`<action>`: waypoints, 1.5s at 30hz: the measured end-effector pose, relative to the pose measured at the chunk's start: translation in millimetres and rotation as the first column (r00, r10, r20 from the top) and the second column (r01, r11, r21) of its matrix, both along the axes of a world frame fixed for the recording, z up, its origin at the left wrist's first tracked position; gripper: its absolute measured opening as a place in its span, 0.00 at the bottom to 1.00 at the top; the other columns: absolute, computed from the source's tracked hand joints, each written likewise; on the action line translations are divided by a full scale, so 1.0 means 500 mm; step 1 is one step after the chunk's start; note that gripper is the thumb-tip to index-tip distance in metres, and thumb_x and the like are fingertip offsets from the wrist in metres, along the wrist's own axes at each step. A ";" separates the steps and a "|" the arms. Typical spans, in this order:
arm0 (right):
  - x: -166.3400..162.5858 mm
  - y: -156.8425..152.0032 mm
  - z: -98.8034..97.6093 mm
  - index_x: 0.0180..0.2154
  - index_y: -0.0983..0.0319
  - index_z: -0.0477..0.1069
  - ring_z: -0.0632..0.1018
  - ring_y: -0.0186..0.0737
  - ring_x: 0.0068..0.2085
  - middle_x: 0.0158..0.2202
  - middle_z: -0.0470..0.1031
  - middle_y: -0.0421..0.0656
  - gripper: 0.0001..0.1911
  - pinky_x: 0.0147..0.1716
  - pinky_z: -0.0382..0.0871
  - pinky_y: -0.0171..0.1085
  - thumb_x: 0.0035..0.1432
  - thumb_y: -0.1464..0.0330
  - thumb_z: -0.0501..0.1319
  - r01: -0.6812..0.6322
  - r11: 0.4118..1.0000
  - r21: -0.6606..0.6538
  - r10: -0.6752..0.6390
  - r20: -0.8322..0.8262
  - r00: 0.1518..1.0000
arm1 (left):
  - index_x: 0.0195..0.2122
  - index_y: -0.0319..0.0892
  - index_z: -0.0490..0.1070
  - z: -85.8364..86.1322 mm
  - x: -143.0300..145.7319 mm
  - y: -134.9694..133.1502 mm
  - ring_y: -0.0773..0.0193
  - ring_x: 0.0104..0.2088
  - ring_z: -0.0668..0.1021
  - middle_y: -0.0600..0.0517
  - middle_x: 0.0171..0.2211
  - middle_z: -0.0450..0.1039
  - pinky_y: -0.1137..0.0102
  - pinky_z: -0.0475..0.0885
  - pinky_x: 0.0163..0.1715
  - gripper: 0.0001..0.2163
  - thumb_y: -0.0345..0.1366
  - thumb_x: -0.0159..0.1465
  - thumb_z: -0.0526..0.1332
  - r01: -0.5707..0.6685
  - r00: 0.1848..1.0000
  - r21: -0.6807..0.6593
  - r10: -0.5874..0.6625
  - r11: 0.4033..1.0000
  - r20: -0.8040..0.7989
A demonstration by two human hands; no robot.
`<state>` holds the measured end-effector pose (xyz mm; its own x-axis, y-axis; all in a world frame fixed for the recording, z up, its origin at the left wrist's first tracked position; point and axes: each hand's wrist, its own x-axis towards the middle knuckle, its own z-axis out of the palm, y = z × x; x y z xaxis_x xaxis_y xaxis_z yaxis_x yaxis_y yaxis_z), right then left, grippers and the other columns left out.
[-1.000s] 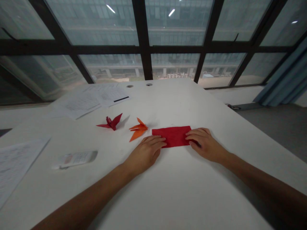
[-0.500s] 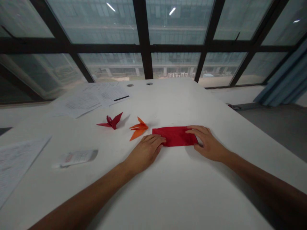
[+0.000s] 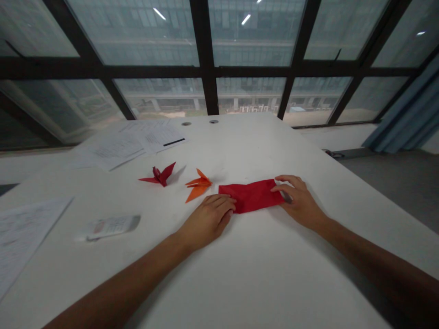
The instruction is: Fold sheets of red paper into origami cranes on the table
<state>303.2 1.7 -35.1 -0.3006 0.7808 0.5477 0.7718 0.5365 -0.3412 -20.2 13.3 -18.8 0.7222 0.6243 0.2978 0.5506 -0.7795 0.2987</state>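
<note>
"The right end of the red sheet (image 3: 255,195) has swung upward slightly since the earlier frame."

"Where's it lying?"

"Right of centre, on the worktop (image 3: 240,269). The left hand (image 3: 208,217) rests flat-fingered over one end; the right hand (image 3: 299,201) curls around the other, grip unclear."

"Nearby?"

"An orange folded figure (image 3: 200,185), just left."

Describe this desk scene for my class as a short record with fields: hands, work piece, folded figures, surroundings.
Left hand: fingers on the left end of the red paper
Right hand: fingers at its right end
Work piece: red paper, roughly rectangular
Folded figures: orange one beside the paper, red one farther left
Surroundings: white table, printed sheets, blue curtain
</note>
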 end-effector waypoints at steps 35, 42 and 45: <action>-0.085 -0.071 0.008 0.62 0.55 0.58 0.82 0.45 0.48 0.49 0.80 0.48 0.22 0.47 0.77 0.46 0.71 0.61 0.56 -0.189 0.934 -0.303 0.006 -0.517 0.856 | 0.65 0.42 0.66 0.031 0.028 -0.054 0.46 0.68 0.68 0.40 0.67 0.67 0.47 0.61 0.69 0.25 0.48 0.70 0.60 0.210 0.971 -0.091 -0.218 0.974 -0.097; -0.111 -0.111 0.029 0.73 0.54 0.49 0.70 0.54 0.66 0.68 0.67 0.52 0.36 0.63 0.68 0.57 0.70 0.63 0.59 -0.245 0.928 -0.280 0.258 0.011 0.966 | 0.56 0.43 0.73 0.031 0.031 -0.058 0.48 0.57 0.77 0.42 0.56 0.76 0.54 0.74 0.58 0.18 0.45 0.69 0.61 0.175 0.983 -0.161 -0.181 0.971 -0.025; -0.119 -0.116 0.032 0.70 0.57 0.58 0.68 0.56 0.68 0.70 0.64 0.50 0.32 0.64 0.65 0.59 0.69 0.60 0.60 -0.247 0.926 -0.285 0.307 0.193 0.932 | 0.50 0.45 0.75 0.033 0.031 -0.059 0.50 0.52 0.78 0.45 0.51 0.78 0.55 0.73 0.56 0.13 0.44 0.68 0.62 0.141 0.990 -0.134 -0.140 0.981 0.022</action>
